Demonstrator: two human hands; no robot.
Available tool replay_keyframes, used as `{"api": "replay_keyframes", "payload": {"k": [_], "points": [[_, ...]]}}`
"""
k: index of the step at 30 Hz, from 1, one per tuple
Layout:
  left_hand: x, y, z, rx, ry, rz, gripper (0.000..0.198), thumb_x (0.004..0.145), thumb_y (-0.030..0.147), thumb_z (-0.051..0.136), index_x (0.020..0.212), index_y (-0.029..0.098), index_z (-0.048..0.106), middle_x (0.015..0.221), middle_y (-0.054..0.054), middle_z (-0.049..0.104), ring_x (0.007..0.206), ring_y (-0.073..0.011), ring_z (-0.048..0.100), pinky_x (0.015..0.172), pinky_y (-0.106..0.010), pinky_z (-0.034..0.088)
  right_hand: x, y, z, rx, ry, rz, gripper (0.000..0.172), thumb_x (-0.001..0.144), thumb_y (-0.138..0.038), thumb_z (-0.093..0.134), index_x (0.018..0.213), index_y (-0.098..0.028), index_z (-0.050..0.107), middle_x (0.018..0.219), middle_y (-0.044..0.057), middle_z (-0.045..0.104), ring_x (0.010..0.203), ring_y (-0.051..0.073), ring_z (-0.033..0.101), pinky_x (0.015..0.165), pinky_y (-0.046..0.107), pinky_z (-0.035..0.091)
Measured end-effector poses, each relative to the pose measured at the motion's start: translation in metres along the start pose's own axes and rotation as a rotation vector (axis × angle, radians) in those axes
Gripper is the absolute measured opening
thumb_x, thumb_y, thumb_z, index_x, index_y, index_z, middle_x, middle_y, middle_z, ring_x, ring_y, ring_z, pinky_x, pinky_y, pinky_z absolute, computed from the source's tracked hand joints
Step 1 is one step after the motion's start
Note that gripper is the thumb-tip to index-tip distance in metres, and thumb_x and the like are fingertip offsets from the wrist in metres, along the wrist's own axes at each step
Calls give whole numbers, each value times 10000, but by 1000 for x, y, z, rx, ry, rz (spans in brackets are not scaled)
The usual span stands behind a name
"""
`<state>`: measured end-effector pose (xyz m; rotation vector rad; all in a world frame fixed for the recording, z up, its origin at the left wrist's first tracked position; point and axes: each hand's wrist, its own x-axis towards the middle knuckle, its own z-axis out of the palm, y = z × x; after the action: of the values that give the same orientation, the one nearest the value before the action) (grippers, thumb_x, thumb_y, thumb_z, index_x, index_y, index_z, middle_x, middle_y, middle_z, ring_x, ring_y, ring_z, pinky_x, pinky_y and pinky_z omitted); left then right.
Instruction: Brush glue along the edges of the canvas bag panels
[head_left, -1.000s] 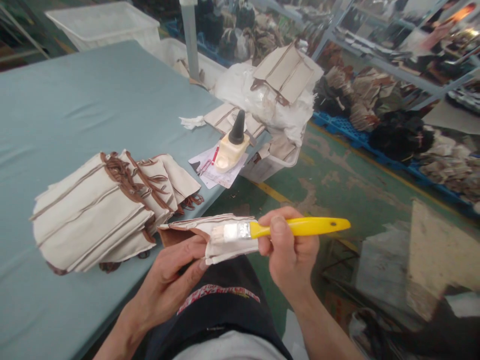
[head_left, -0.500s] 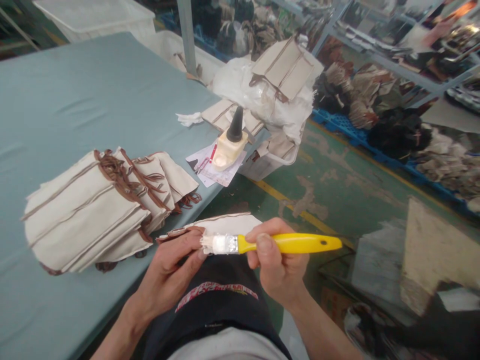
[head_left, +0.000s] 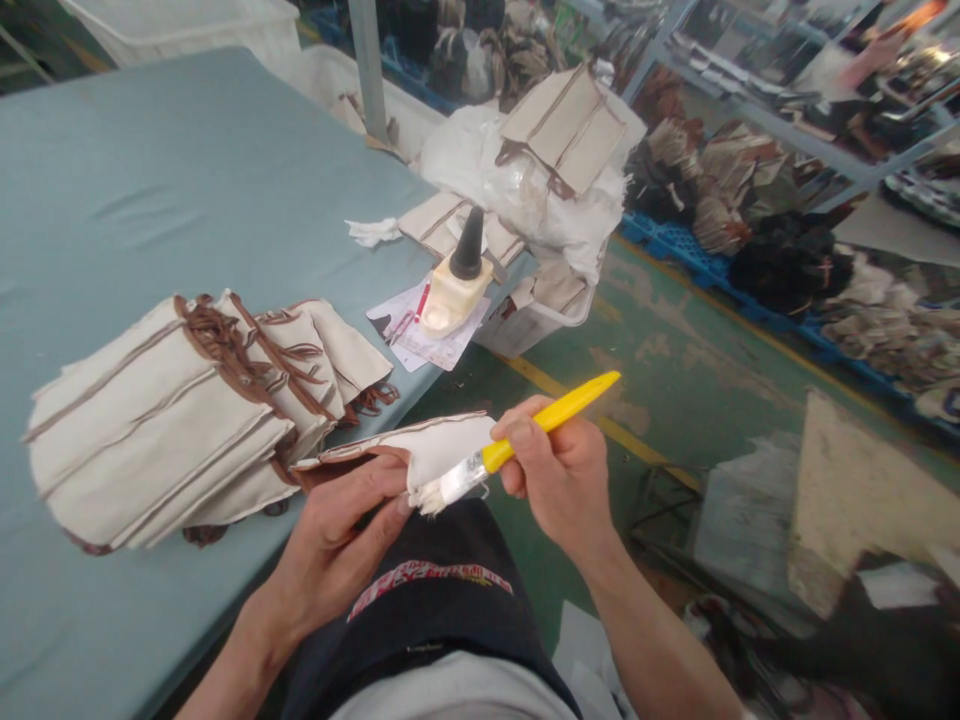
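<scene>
My left hand (head_left: 341,540) pinches a cream fabric piece with brown trim (head_left: 442,450) just off the table's near edge, above my lap. My right hand (head_left: 559,470) grips a yellow-handled brush (head_left: 525,430); its white bristles rest on the lower edge of that piece, and the handle tilts up to the right. A stack of similar cream pieces with brown straps (head_left: 187,410) lies on the blue-grey table (head_left: 150,200) to the left of my hands.
A cream glue bottle with a black nozzle (head_left: 455,285) stands on papers near the table corner. Beyond it a white bin (head_left: 536,315) and plastic bag hold more pieces. Blue pallets with piled goods and metal shelving line the green floor to the right.
The brush handle has swung from level to tilted up and to the right, and the bristles have slid down to the lower edge of the piece. My left hand keeps its grip.
</scene>
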<state>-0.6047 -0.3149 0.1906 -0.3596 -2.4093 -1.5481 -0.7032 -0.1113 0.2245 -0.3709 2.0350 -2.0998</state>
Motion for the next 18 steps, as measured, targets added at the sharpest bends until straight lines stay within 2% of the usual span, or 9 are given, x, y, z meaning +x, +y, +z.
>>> {"api": "replay_keyframes", "payload": {"k": [3, 10, 14, 18], "points": [[2, 1, 1, 14, -7, 23, 210, 980, 56, 627, 1037, 223, 742, 978, -41, 798, 935, -170, 751, 920, -218, 569, 6, -2, 0, -36, 30, 1, 344, 937, -447, 765, 728, -184, 689, 443, -69, 553, 361, 73, 468, 384, 166, 376], [-3, -1, 0, 2, -18, 45, 283, 1001, 53, 606, 1166, 238, 742, 1124, -51, 822, 1012, -166, 762, 965, -214, 567, 12, -3, -8, -185, 156, 57, 426, 894, -508, 782, 655, -183, 644, 410, -66, 505, 347, 69, 428, 353, 170, 337], [-4, -2, 4, -23, -21, 26, 313, 1013, 60, 608, 1224, 240, 753, 1176, -60, 828, 1067, -180, 777, 974, -218, 573, 14, -10, -4, -163, 123, 82, 454, 894, -531, 783, 644, -187, 623, 406, -70, 495, 337, 62, 414, 336, 163, 317], [-2, -1, 8, -74, -29, 13, 305, 1021, 85, 619, 1231, 243, 774, 1167, -65, 835, 1063, -195, 776, 953, -239, 583, 14, -20, 12, -127, 86, 21, 409, 915, -481, 781, 665, -185, 652, 417, -74, 516, 347, 60, 446, 363, 156, 361]]}}
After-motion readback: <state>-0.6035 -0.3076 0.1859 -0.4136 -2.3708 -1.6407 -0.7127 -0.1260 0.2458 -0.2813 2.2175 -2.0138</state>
